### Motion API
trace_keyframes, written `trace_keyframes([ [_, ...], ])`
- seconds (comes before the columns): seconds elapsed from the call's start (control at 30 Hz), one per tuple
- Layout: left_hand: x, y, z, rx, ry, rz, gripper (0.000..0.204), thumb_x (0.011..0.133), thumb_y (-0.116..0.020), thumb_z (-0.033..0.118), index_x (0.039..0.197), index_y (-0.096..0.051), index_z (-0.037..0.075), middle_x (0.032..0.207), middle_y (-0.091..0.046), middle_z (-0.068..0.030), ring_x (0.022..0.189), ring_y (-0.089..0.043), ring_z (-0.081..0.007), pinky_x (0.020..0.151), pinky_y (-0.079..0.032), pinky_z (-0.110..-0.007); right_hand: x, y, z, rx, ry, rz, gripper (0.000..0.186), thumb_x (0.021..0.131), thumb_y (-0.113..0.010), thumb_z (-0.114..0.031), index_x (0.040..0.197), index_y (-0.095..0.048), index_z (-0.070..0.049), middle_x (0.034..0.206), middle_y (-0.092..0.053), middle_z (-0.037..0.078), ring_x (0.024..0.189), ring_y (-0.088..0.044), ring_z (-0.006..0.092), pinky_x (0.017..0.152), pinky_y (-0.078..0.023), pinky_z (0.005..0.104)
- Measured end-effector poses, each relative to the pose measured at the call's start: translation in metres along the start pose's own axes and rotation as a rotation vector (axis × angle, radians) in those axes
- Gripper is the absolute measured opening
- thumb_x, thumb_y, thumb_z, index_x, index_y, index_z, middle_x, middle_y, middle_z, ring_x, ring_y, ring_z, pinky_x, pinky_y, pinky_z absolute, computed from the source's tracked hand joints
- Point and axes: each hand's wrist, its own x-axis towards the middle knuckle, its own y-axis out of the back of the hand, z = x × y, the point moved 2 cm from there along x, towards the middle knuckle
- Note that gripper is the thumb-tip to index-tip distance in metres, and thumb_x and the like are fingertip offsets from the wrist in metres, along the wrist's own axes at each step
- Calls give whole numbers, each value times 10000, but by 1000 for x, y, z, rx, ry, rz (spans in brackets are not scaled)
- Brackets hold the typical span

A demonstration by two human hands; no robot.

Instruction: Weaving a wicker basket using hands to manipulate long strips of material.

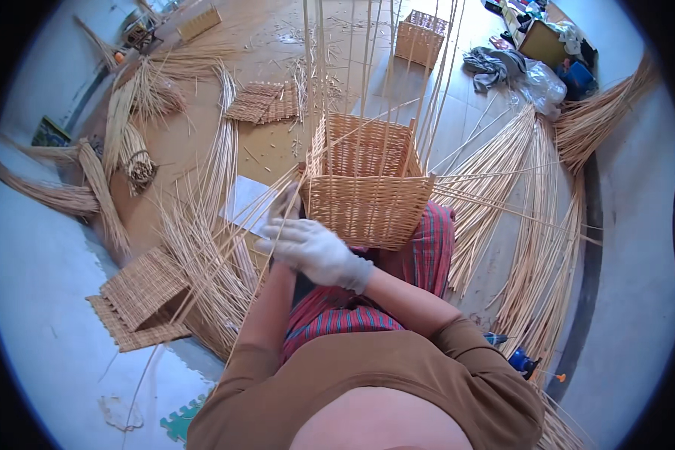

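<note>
A tan wicker basket [371, 214] with a squarish open top sits tilted at my lap, and long upright canes rise from its rim. At its left corner is my left hand [283, 204], in a dark greyish glove; it is blurred and partly covered, so its grip is unclear. My right hand [311, 246], in a white glove with a grey cuff, reaches across to the left. Its fingers look stretched out over the left wrist, slightly smeared by motion. Loose cane strands [261, 204] run from the basket's left corner past both hands.
Bundles of long canes lie left [202, 262] and right [502, 180]. Woven panels [144, 289] rest at lower left, with more woven pieces [266, 102] beyond. A small basket [421, 39] stands far off. Grey cloth [491, 66] and a plastic bag [541, 86] lie far right.
</note>
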Motion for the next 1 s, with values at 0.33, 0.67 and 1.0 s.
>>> trace_keyframes([
  [0.33,-15,-19,106,620,-157,-56,798,949,-672,142,1610,-224,137,700,-610,-56,594,-591,-206,589,-483,-377,8,60,56,152,-285,455,322,844,-607,1,1150,-661,-83,1032,-719,122,888,-715,244,773,-578,365],
  [0.67,-20,-65,84,962,-568,-365,860,840,-745,235,1571,-310,366,1505,-419,-189,813,-677,-350,698,-561,-441,-51,93,133,387,-848,929,117,1004,-622,-87,1116,-649,-63,1031,-717,44,884,-685,116,699,-555,251],
  [1.0,-8,-71,63,1102,-677,-328,759,844,-726,306,1528,-402,361,1352,-521,-181,853,-663,-324,736,-526,-447,-69,123,156,146,-268,711,523,1013,-567,-140,1480,-338,-86,1041,-676,101,886,-695,231,715,-561,317],
])
